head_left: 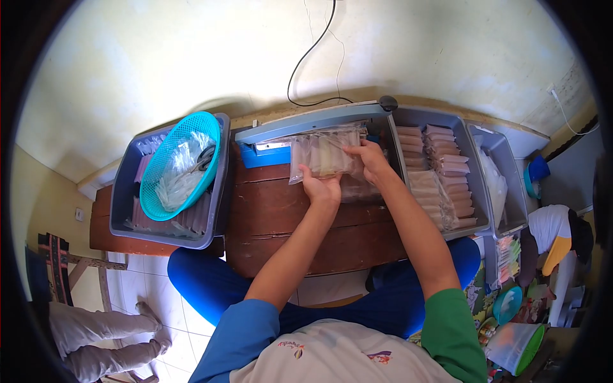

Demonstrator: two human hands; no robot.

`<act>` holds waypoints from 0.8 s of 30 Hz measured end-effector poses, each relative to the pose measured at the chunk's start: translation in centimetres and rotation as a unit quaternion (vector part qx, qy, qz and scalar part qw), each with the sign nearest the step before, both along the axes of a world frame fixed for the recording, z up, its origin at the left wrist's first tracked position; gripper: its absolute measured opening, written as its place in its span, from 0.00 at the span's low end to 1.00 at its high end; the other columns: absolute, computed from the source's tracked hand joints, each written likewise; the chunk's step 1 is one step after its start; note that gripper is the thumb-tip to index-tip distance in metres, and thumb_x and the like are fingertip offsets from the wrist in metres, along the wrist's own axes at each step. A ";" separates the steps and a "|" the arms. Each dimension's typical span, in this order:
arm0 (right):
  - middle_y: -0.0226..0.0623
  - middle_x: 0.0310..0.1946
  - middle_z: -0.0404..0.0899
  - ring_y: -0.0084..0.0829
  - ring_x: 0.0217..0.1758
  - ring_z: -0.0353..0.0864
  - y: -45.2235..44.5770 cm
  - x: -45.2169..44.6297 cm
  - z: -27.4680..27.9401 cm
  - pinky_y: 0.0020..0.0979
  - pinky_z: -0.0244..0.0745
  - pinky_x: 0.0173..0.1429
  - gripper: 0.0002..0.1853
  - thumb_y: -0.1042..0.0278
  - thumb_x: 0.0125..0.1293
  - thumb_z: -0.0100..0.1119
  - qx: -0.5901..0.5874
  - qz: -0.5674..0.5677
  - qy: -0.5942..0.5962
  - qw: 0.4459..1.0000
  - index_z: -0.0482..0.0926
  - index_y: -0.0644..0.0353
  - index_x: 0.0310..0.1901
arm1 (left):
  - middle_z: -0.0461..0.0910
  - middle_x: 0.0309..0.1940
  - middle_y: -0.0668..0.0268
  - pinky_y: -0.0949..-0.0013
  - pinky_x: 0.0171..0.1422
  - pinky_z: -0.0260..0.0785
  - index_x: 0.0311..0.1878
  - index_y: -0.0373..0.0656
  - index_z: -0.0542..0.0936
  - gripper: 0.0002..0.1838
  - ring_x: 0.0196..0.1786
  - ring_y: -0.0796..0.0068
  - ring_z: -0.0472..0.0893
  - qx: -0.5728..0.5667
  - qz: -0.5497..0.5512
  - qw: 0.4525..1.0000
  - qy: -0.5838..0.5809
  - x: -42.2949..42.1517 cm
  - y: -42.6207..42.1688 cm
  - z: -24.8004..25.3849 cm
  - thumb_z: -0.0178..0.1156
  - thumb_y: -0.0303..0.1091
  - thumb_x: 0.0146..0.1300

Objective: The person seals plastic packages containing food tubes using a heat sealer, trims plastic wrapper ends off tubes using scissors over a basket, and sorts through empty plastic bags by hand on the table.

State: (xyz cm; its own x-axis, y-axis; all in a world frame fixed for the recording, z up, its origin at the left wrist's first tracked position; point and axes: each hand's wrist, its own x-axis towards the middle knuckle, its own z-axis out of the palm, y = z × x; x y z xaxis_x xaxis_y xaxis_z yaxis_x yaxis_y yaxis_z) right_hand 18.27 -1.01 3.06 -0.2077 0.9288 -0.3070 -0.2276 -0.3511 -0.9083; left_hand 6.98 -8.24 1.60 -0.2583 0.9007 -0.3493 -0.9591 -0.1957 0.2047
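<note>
A clear plastic pack (319, 156) of several pale, stick-shaped pieces lies across my two hands. My left hand (320, 187) grips its lower edge from below, thumb on top. On the pack's right side, the fingers of my right hand (369, 159) are closed on the plastic. Just behind the pack is a long impulse sealer (306, 124) with a grey arm and a blue base (265, 156), partly hidden by the pack. More clear plastic (361, 190) lies below my right hand on the brown wooden table (281, 223).
At left, a turquoise basket (150, 185) of clear bags and scissors (205, 156) rests on a grey tub (220, 223). Grey tubs (482, 220) at right hold pinkish packs (447, 159) and plastic sheets (493, 175). Other people (108, 332) are at both sides.
</note>
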 end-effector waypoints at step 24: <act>0.37 0.49 0.79 0.30 0.53 0.80 -11.5 3.4 -0.4 0.31 0.74 0.58 0.28 0.91 0.51 0.59 0.123 0.020 0.035 0.992 0.73 0.64 0.56 | 0.80 0.51 0.61 0.66 0.62 0.69 0.61 0.42 0.70 0.25 0.55 0.73 0.78 0.115 -0.245 0.860 0.433 -10.7 -7.6 -1.7 0.64 0.26 0.60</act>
State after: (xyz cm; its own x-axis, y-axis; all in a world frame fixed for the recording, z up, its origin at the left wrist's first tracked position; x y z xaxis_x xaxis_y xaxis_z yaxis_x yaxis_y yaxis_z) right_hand 21.71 -12.47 2.66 -0.2587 0.9644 -0.0556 -0.2827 -0.1307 -0.9503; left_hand -3.72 -15.81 -0.10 0.0977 0.9951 -0.0155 -0.4459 0.0577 0.8932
